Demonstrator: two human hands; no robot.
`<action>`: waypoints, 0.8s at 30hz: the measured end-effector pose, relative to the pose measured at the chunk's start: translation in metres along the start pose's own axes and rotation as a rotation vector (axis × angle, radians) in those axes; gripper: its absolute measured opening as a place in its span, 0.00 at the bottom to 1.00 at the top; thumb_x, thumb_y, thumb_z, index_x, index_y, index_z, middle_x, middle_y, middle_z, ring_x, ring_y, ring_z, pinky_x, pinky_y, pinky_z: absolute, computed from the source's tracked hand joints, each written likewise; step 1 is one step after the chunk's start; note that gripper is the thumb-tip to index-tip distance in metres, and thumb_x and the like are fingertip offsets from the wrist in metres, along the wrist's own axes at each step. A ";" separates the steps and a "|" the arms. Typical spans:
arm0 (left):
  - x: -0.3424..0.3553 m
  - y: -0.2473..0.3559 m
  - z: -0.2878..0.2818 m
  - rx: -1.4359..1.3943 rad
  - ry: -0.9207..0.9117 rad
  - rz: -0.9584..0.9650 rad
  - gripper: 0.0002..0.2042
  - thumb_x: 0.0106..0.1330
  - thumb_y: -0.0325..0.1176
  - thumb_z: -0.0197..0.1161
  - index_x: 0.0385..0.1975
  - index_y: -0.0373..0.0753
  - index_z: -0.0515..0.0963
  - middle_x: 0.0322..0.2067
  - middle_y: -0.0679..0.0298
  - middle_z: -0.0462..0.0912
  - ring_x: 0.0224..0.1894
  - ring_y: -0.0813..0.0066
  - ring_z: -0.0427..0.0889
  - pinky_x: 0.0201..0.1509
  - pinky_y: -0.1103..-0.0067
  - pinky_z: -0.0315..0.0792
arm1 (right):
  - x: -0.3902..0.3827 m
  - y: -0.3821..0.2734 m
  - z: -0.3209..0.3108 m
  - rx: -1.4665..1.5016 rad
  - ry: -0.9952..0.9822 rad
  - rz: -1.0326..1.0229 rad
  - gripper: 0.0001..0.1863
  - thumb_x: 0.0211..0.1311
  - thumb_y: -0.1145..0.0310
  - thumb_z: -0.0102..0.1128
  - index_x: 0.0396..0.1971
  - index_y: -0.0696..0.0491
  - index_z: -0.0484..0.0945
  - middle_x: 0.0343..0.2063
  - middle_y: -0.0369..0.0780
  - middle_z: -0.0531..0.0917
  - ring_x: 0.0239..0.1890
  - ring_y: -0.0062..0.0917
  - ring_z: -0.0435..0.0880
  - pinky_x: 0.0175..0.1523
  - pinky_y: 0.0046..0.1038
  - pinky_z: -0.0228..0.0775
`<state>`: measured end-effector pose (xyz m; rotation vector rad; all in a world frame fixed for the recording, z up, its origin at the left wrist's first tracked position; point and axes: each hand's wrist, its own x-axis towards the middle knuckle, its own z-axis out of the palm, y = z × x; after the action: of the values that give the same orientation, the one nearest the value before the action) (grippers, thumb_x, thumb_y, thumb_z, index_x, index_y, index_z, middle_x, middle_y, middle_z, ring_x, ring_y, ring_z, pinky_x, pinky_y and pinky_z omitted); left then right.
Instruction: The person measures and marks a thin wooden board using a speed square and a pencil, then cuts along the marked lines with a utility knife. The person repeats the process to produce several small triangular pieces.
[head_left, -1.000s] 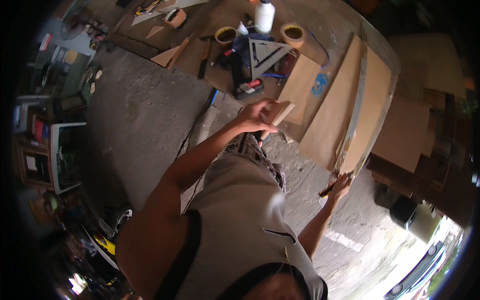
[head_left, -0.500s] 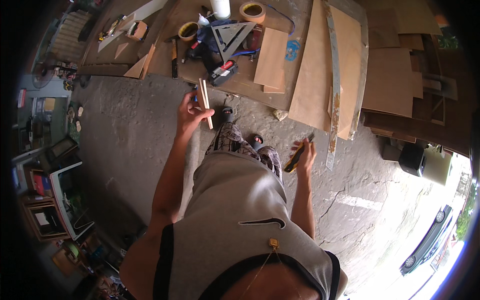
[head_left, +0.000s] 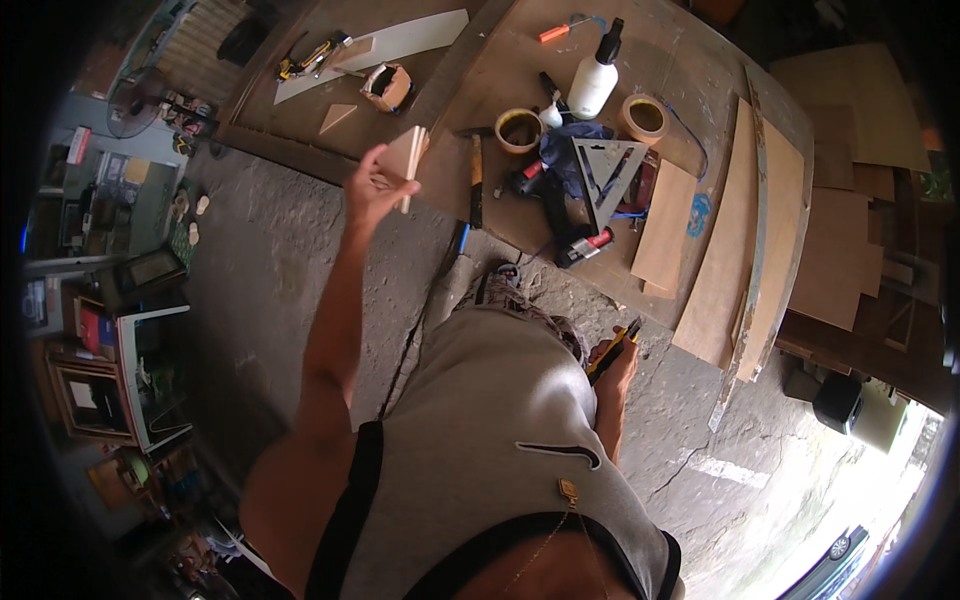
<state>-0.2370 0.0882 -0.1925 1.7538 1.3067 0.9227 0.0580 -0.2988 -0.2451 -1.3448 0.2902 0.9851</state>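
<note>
My left hand (head_left: 370, 200) is closed around a small stack of thin wooden pieces (head_left: 404, 160), pinched upright between thumb and fingers near the table's front edge. They look like plywood offcuts with pale cut edges. Low by my right side, my right hand (head_left: 618, 376) grips a yellow-and-black utility knife (head_left: 611, 354), its tip pointing up and away from me. Closest to the wooden pieces on the table is a hammer (head_left: 476, 185) with a wooden handle. The fingers behind the stack are partly hidden.
The worktable (head_left: 530, 60) carries tape rolls (head_left: 643, 118), a white bottle (head_left: 594, 85), a triangular square (head_left: 607, 175), a cordless drill (head_left: 583, 246), plywood sheets (head_left: 715, 270) and a long metal straightedge (head_left: 745, 320) jutting past the edge. A small box (head_left: 387, 88) sits at the far left.
My body has turned and stepped toward the left part of the table. My left hand still holds the wooden pieces; the knife in my right hand now points more upward, nearer my body.
</note>
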 end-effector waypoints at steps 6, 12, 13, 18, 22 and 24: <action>0.099 -0.066 -0.093 0.270 -0.001 0.047 0.43 0.40 0.31 0.82 0.62 0.44 0.69 0.46 0.51 0.78 0.31 0.74 0.82 0.32 0.79 0.79 | -0.004 0.016 0.040 0.059 0.062 -0.089 0.23 0.60 0.66 0.43 0.55 0.56 0.68 0.19 0.42 0.77 0.16 0.28 0.75 0.22 0.29 0.70; 0.158 -0.063 -0.096 0.347 -0.110 0.030 0.42 0.43 0.28 0.79 0.63 0.47 0.68 0.54 0.50 0.75 0.50 0.65 0.79 0.52 0.69 0.76 | -0.009 0.010 0.057 0.003 0.119 -0.114 0.23 0.59 0.65 0.45 0.56 0.53 0.68 0.20 0.41 0.76 0.19 0.28 0.76 0.25 0.30 0.71; 0.164 -0.066 -0.096 0.409 -0.145 0.125 0.42 0.45 0.28 0.78 0.64 0.45 0.67 0.58 0.52 0.74 0.55 0.63 0.77 0.57 0.69 0.73 | -0.001 0.017 0.050 0.010 0.127 -0.132 0.21 0.59 0.65 0.46 0.53 0.54 0.70 0.20 0.41 0.77 0.20 0.28 0.77 0.25 0.30 0.71; 0.164 -0.124 -0.103 0.276 -0.507 0.278 0.40 0.53 0.25 0.70 0.68 0.42 0.58 0.61 0.54 0.71 0.63 0.63 0.70 0.67 0.69 0.64 | -0.012 -0.002 0.060 -0.193 0.243 -0.327 0.10 0.58 0.69 0.46 0.29 0.59 0.74 0.17 0.42 0.78 0.18 0.24 0.77 0.23 0.27 0.69; 0.173 -0.123 -0.072 0.457 -0.501 0.167 0.39 0.53 0.25 0.70 0.67 0.41 0.59 0.61 0.54 0.71 0.63 0.62 0.70 0.67 0.69 0.64 | 0.002 0.017 0.059 -0.046 0.247 -0.311 0.06 0.60 0.72 0.47 0.33 0.58 0.71 0.18 0.39 0.78 0.18 0.23 0.76 0.23 0.26 0.69; 0.176 -0.112 -0.062 0.522 -0.496 0.138 0.39 0.53 0.25 0.70 0.67 0.41 0.59 0.61 0.54 0.71 0.63 0.62 0.70 0.67 0.69 0.64 | -0.005 0.013 0.070 -0.025 0.230 -0.316 0.07 0.62 0.71 0.46 0.37 0.58 0.69 0.19 0.38 0.77 0.17 0.23 0.76 0.22 0.26 0.68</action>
<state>-0.3007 0.2904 -0.2426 2.3044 1.1599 0.1763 0.0212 -0.2390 -0.2328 -1.4765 0.2288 0.5735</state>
